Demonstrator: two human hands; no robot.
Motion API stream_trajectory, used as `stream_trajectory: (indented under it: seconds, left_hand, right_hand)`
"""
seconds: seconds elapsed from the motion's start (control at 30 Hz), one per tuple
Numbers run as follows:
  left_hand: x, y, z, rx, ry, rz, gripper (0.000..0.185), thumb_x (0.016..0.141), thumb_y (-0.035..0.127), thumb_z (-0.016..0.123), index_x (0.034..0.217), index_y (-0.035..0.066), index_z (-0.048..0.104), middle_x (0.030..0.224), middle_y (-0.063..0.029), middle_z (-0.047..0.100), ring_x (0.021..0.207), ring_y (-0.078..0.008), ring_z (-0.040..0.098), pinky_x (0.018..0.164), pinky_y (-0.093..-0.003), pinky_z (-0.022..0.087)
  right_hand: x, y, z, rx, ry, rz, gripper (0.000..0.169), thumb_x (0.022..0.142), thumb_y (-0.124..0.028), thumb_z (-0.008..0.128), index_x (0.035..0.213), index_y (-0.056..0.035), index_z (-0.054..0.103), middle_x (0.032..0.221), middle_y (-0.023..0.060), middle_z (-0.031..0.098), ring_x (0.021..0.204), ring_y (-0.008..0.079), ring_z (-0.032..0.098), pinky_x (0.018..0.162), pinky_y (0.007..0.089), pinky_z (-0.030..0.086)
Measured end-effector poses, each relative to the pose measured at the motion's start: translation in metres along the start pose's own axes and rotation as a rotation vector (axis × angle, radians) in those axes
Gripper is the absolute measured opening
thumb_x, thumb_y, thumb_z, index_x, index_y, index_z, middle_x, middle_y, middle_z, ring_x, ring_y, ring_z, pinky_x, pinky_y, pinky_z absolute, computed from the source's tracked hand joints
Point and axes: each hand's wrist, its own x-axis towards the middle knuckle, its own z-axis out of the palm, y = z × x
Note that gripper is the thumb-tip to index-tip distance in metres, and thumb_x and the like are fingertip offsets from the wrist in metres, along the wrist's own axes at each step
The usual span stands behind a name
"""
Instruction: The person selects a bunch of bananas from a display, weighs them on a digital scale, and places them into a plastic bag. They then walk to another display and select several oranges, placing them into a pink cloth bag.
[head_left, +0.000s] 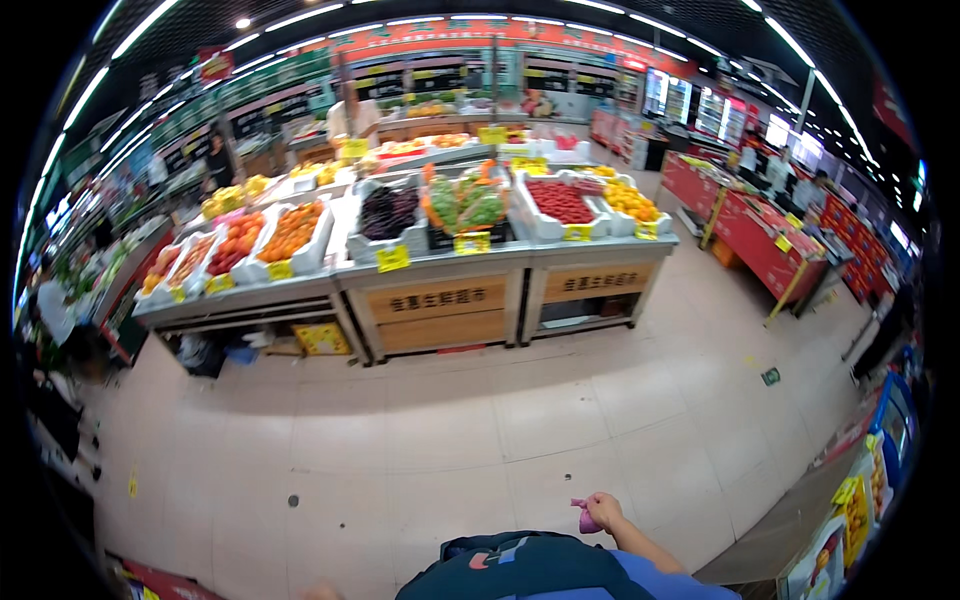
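Note:
Bunched in my right hand (606, 511) is a pink cloth (587, 517), held out over the tiled floor at the front of my body. Part of it sticks out past my fingers and part hangs below them. At the bottom edge only a blurred bit of my left hand (322, 592) shows, so its fingers cannot be made out. My dark apron (525, 566) covers the lower middle. Beyond the floor stands a fruit stand (442, 307), well out of reach of both hands.
White foam boxes of orange fruit (292, 229), dark grapes (388, 211), red fruit (556, 201) and yellow fruit (631, 201) line the stand. A red counter (757, 247) is at right, a fruit display (853, 517) nearer. People stand at far left and right.

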Motion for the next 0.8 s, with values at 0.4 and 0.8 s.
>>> stream_trajectory:
  seconds: [0.4,0.8]
  left_hand:
    - [-0.372,0.430,0.247,0.130,-0.901,1.445,0.060,0.074,0.033,0.065,0.122,0.000,0.052,0.127,-0.0278,0.047,0.126,-0.0398,0.037,0.106,-0.0429,0.031]
    - [-0.557,0.706,0.446,0.182,-1.162,1.063,0.056,0.078,0.016,0.062,0.124,-0.010,0.043,0.118,-0.0229,0.053,0.108,-0.0296,0.052,0.089,-0.0401,0.044]
  right_hand:
    - [0.008,0.145,-0.139,0.315,0.610,0.522,0.022,0.085,-0.020,0.056,0.073,-0.0040,0.065,0.061,0.0049,0.059,0.056,0.0137,0.052,0.049,0.0323,0.042]
    - [0.181,0.119,-0.187,0.580,0.732,0.838,0.025,0.082,-0.027,0.055,0.087,-0.0065,0.069,0.084,0.0153,0.068,0.078,0.0256,0.065,0.069,0.0349,0.050]
